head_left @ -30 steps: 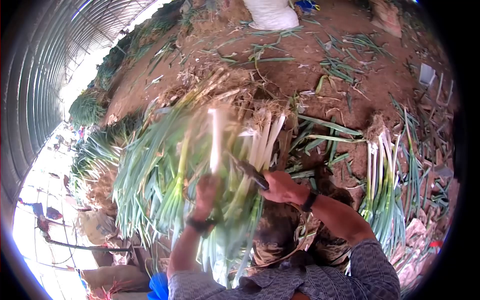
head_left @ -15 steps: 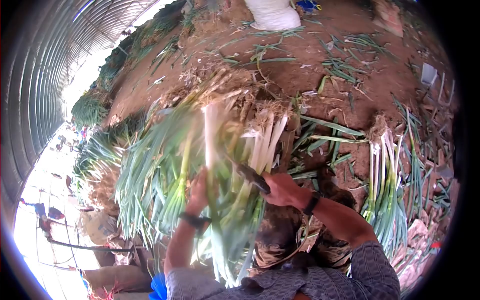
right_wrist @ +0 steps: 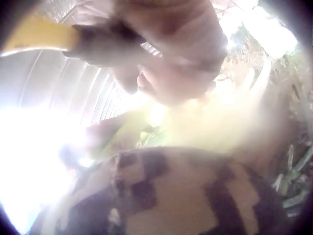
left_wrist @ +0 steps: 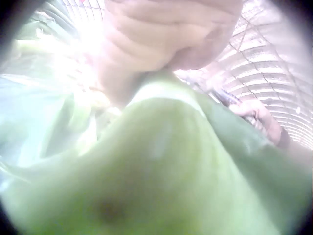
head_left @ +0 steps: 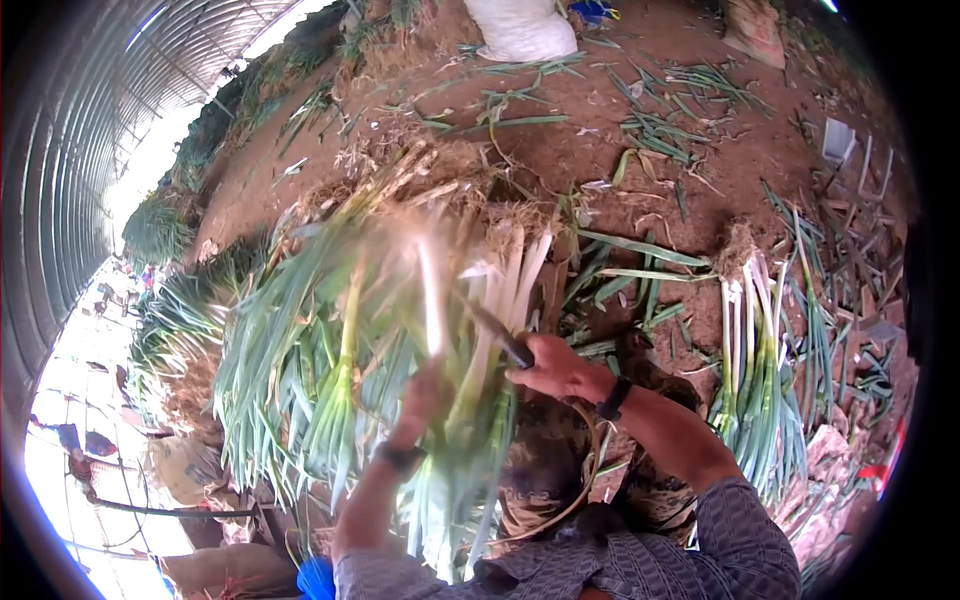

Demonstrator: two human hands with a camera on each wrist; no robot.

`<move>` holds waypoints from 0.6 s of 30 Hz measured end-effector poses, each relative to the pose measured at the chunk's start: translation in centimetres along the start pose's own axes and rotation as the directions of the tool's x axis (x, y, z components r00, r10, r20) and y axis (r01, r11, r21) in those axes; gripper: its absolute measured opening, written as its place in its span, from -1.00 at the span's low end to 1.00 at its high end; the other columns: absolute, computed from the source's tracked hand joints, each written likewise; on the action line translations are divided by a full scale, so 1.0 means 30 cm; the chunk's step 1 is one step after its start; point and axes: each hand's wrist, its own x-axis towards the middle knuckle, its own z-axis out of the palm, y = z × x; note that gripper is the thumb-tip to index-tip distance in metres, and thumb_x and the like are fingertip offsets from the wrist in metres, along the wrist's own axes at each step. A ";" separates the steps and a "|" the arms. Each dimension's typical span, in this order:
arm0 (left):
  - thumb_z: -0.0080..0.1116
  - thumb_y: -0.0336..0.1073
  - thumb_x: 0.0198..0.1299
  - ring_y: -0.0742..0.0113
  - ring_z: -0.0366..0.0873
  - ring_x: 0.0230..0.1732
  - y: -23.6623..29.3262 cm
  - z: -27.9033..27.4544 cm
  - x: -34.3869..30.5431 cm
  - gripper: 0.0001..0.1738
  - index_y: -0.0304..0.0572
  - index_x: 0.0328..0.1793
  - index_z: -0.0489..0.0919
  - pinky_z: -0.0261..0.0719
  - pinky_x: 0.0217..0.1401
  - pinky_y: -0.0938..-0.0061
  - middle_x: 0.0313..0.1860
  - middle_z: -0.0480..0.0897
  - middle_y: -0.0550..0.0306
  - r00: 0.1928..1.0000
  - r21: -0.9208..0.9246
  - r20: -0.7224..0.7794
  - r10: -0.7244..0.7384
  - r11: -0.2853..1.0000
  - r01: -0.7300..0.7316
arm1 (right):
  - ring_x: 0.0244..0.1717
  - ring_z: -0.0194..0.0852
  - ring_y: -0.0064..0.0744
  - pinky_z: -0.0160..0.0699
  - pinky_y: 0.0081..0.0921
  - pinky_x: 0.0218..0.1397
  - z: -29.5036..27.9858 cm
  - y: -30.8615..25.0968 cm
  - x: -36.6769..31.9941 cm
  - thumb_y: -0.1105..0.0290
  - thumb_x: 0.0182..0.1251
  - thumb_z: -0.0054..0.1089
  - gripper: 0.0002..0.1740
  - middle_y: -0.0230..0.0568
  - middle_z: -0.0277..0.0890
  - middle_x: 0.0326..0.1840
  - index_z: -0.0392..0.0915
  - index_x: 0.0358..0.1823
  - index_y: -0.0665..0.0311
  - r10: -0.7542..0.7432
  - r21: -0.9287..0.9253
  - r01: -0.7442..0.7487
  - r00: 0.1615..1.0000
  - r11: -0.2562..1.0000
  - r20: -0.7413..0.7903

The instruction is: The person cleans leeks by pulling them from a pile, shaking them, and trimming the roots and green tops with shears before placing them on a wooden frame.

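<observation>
In the head view my left hand [head_left: 425, 395] is blurred, its fingers round a leek-like stalk [head_left: 431, 300] whose white shaft points up and whose green leaves hang below. The left wrist view shows the left hand [left_wrist: 166, 36] curled over the wide green stalk [left_wrist: 166, 161]. My right hand [head_left: 560, 367] grips a dark handle [head_left: 512, 345], its far end reaching toward the white shaft. In the right wrist view the right hand [right_wrist: 181, 49] wraps that dark handle [right_wrist: 105, 44], which has a yellow part at one end.
A heap of long green stalks [head_left: 270, 350] lies around the left hand, with white shafts [head_left: 520, 285] beside the tool. Another bunch [head_left: 745, 350] is at the right. A white sack [head_left: 520, 28] stands at the back on brown ground [head_left: 600, 150] strewn with cut leaves.
The left hand and its stalk have shifted slightly right relative to the heap. The right hand still grips the handle and has hardly moved. The whole head view has shifted a little.
</observation>
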 end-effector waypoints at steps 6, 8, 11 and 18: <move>0.00 -0.15 0.42 0.21 0.58 -0.56 -0.021 0.147 0.098 -0.76 -0.15 -0.05 0.53 0.54 -0.51 0.38 -0.53 0.60 0.07 0.950 0.379 0.114 0.292 0.871 -0.314 | -0.62 0.35 -0.57 0.39 -0.56 -0.52 -0.044 0.043 0.071 0.34 0.19 0.31 -0.57 -0.36 0.41 -0.53 0.24 -0.04 0.16 0.214 0.539 -0.109 0.967 0.835 -0.136; 0.08 -0.28 0.34 0.08 0.64 -0.45 0.038 0.114 0.110 -0.84 -0.15 -0.06 0.56 0.59 -0.38 0.34 -0.43 0.65 0.01 0.850 0.558 0.256 0.461 0.647 -0.519 | -0.65 0.29 -0.66 0.26 -0.60 -0.58 -0.057 0.042 0.076 0.32 0.16 0.41 -0.74 -0.46 0.36 -0.61 0.42 -0.40 0.17 0.254 0.543 -0.209 0.967 0.813 -0.007; 0.12 -0.41 0.22 -0.08 0.64 -0.19 0.205 0.093 0.104 -0.82 -0.12 -0.05 0.61 0.62 -0.15 0.29 -0.20 0.68 -0.01 0.921 0.720 0.332 0.201 0.577 -0.386 | -0.51 0.40 -0.52 0.39 -0.48 -0.40 -0.055 0.054 0.075 0.22 0.12 0.41 -0.68 -0.40 0.44 -0.55 0.49 -0.37 0.27 0.240 0.210 -0.271 0.957 0.939 0.162; 0.25 -0.25 0.14 -0.17 0.53 0.08 -0.074 -0.130 0.358 -0.60 -0.20 0.10 0.53 0.53 0.11 0.06 0.02 0.59 -0.18 0.976 0.784 -0.059 0.208 0.616 -0.083 | -0.44 0.44 -0.42 0.42 -0.37 -0.31 -0.101 0.089 0.091 0.18 0.09 0.36 -0.64 -0.23 0.51 -0.50 0.53 -0.34 0.37 0.256 0.133 -0.236 0.953 0.963 -0.160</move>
